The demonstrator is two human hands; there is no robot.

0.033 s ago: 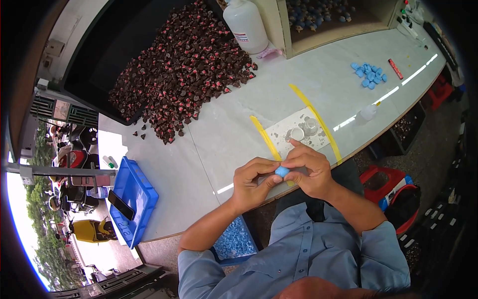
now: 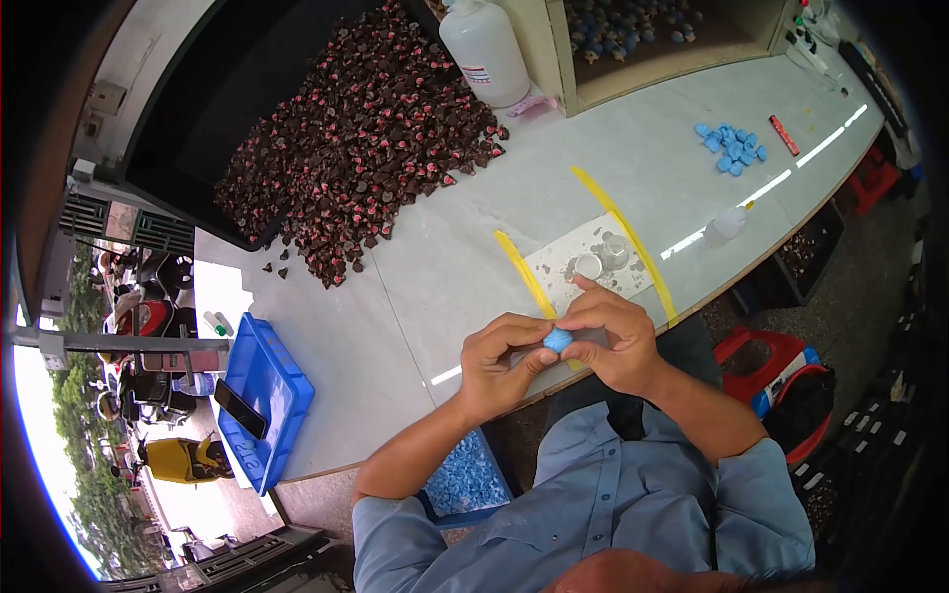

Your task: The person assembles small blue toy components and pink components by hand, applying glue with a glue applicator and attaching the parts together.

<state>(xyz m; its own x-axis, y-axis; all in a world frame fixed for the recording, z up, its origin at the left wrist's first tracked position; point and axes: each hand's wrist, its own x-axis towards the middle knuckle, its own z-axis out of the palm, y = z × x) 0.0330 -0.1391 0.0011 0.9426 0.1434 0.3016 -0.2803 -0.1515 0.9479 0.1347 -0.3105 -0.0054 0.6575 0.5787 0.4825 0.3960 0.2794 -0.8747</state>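
Between my two hands is a small rounded light-blue piece, pinched by the fingertips near the table's front edge. My left hand grips it from the left, with thumb and index finger on it. From the other side my right hand pinches the same piece, its fingers curled. Just beyond the hands lies a stained white sheet between two yellow tape strips. On that sheet stand a small round cup and a clear glass-like container.
A big heap of dark brown and red pieces spreads at the back left. A white jug stands behind it. Blue pieces, a red stick and a small bottle lie rightward. A blue tray holding a phone sits left.
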